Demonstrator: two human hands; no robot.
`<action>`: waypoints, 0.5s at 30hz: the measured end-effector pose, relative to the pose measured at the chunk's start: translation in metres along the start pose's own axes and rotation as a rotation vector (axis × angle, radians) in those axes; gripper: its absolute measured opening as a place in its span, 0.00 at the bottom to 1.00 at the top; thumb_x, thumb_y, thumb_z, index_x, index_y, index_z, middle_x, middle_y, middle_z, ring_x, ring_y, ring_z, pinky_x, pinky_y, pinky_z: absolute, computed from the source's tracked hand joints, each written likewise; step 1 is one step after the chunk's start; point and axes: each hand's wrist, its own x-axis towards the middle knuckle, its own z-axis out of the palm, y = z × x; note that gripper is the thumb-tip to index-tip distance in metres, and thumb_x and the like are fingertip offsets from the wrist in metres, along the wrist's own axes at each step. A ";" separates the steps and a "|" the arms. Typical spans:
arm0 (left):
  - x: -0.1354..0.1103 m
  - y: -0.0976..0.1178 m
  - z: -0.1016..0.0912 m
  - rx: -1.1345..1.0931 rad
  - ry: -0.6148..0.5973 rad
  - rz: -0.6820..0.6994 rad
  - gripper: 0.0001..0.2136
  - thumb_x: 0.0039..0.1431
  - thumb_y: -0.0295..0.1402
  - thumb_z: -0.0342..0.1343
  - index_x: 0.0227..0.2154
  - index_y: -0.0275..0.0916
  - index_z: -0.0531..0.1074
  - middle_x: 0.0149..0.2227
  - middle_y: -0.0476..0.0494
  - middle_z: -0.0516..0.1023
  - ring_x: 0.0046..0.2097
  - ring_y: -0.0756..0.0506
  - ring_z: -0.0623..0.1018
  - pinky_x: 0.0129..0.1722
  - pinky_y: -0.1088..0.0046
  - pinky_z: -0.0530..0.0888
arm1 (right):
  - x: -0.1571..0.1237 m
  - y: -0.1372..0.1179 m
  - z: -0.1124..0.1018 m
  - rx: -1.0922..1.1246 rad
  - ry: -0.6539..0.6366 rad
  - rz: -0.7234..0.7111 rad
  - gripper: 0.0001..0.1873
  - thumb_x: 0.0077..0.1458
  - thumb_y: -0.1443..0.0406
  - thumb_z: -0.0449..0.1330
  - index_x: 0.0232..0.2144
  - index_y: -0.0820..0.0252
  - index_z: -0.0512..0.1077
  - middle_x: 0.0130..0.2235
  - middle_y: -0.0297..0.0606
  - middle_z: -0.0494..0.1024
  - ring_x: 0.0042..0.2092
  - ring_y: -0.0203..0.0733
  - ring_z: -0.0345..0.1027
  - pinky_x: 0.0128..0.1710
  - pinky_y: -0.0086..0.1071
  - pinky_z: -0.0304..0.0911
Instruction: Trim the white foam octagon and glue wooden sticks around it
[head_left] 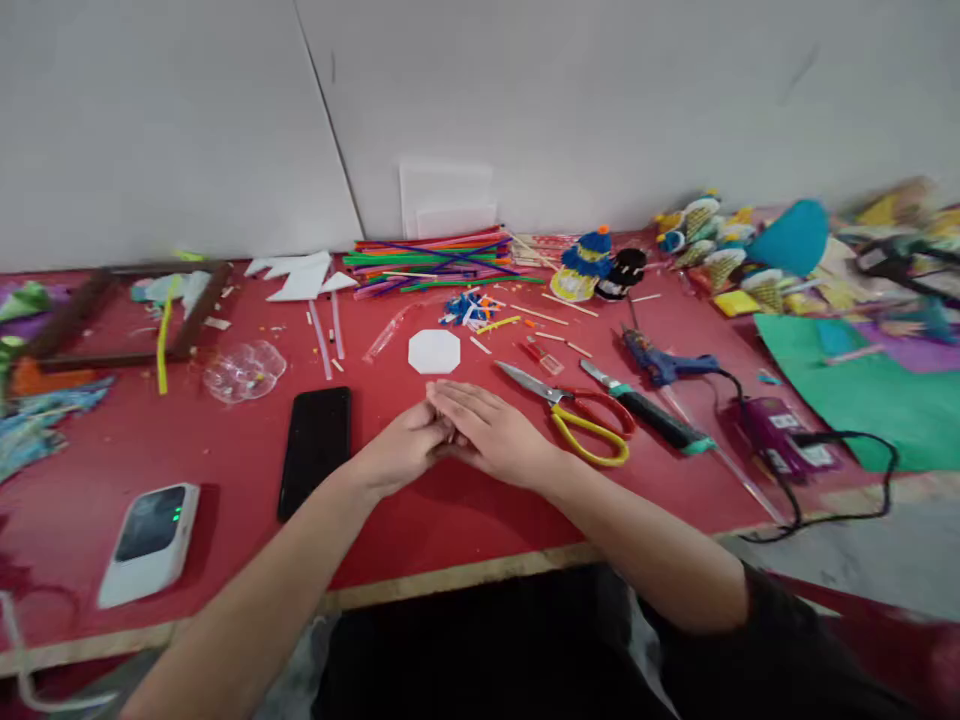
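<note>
My left hand (406,446) and my right hand (491,428) are pressed together above the red table, near the middle. The right fingers lie closed together over the left fingers. Whatever is between the palms, if anything, is hidden. Just beyond the fingertips lies a white eight-sided card (434,352). To the right of my right hand are scissors (577,408) with red and yellow handles. A black phone (316,450) lies to the left of my left hand.
A cutter knife (652,410), a blue glue gun (664,360) and a purple corded box (780,437) lie to the right. Pipe cleaners (435,262) and pompom figures (589,265) stand at the back. A white device (150,545) and a brown frame (112,355) are left.
</note>
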 end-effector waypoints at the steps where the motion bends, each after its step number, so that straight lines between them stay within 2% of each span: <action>1: -0.001 -0.001 0.000 0.006 -0.004 0.001 0.18 0.54 0.49 0.62 0.37 0.39 0.69 0.33 0.46 0.74 0.36 0.45 0.76 0.41 0.63 0.75 | 0.001 -0.002 0.002 0.038 -0.024 -0.005 0.28 0.65 0.63 0.58 0.65 0.66 0.62 0.64 0.53 0.70 0.66 0.49 0.64 0.66 0.47 0.62; 3: -0.002 -0.002 0.000 0.040 0.008 0.014 0.19 0.55 0.50 0.62 0.34 0.39 0.69 0.31 0.46 0.73 0.34 0.46 0.75 0.38 0.64 0.75 | 0.003 -0.004 0.001 0.077 -0.065 0.015 0.33 0.63 0.61 0.61 0.67 0.60 0.60 0.64 0.49 0.71 0.67 0.48 0.63 0.66 0.47 0.61; 5: -0.002 0.000 -0.001 0.104 0.050 0.042 0.18 0.58 0.51 0.59 0.33 0.39 0.67 0.30 0.48 0.70 0.32 0.48 0.74 0.36 0.67 0.75 | 0.002 -0.004 -0.014 0.086 -0.101 0.063 0.38 0.60 0.57 0.64 0.68 0.58 0.58 0.66 0.47 0.68 0.68 0.49 0.60 0.66 0.47 0.61; 6: -0.002 0.002 -0.002 0.147 0.081 0.060 0.18 0.60 0.51 0.56 0.33 0.40 0.66 0.30 0.49 0.69 0.31 0.49 0.73 0.35 0.68 0.75 | 0.000 -0.001 -0.027 0.080 -0.128 0.087 0.41 0.58 0.54 0.66 0.68 0.58 0.57 0.68 0.48 0.65 0.70 0.51 0.57 0.66 0.48 0.61; 7: -0.003 0.004 -0.004 0.201 0.116 0.078 0.17 0.63 0.50 0.52 0.33 0.40 0.65 0.30 0.50 0.69 0.30 0.50 0.72 0.34 0.69 0.74 | -0.004 0.003 -0.044 0.034 -0.129 0.162 0.41 0.58 0.52 0.65 0.68 0.57 0.59 0.70 0.47 0.62 0.70 0.52 0.56 0.66 0.48 0.60; 8: -0.003 0.007 -0.006 0.265 0.155 0.096 0.15 0.66 0.48 0.48 0.34 0.41 0.65 0.30 0.50 0.68 0.29 0.50 0.71 0.34 0.70 0.74 | -0.009 0.010 -0.064 -0.052 -0.117 0.263 0.34 0.61 0.53 0.62 0.66 0.55 0.62 0.69 0.45 0.63 0.69 0.52 0.57 0.66 0.49 0.60; 10: -0.003 0.015 -0.012 0.432 0.234 0.122 0.12 0.70 0.42 0.43 0.36 0.41 0.65 0.32 0.49 0.70 0.29 0.50 0.71 0.34 0.69 0.74 | -0.027 0.030 -0.109 -0.332 -0.105 0.564 0.24 0.65 0.60 0.55 0.61 0.54 0.67 0.65 0.45 0.69 0.66 0.52 0.64 0.65 0.49 0.60; 11: -0.003 0.019 -0.016 0.532 0.276 0.132 0.10 0.70 0.38 0.43 0.35 0.41 0.65 0.32 0.48 0.70 0.30 0.49 0.71 0.36 0.67 0.74 | -0.038 0.043 -0.131 -0.484 -0.123 0.726 0.23 0.64 0.62 0.54 0.61 0.54 0.68 0.63 0.46 0.72 0.64 0.53 0.66 0.65 0.48 0.60; 12: -0.003 0.023 -0.020 0.643 0.319 0.140 0.08 0.68 0.34 0.44 0.34 0.41 0.65 0.32 0.47 0.71 0.32 0.47 0.72 0.39 0.64 0.74 | -0.049 0.057 -0.150 -0.543 -0.117 0.815 0.26 0.62 0.65 0.54 0.62 0.61 0.67 0.62 0.55 0.72 0.63 0.59 0.67 0.63 0.52 0.60; 14: -0.003 0.030 -0.028 0.859 0.439 0.156 0.06 0.64 0.26 0.45 0.35 0.41 0.66 0.36 0.42 0.74 0.40 0.42 0.74 0.48 0.56 0.72 | -0.072 0.083 -0.179 -0.601 -0.114 0.920 0.31 0.56 0.72 0.54 0.63 0.72 0.63 0.61 0.69 0.70 0.62 0.67 0.66 0.60 0.57 0.61; 15: -0.003 0.033 -0.033 0.955 0.497 0.160 0.09 0.62 0.22 0.45 0.36 0.41 0.67 0.39 0.39 0.75 0.43 0.39 0.74 0.50 0.53 0.70 | -0.082 0.093 -0.188 -0.605 -0.137 0.944 0.32 0.52 0.75 0.55 0.61 0.73 0.65 0.59 0.70 0.71 0.60 0.68 0.67 0.59 0.56 0.62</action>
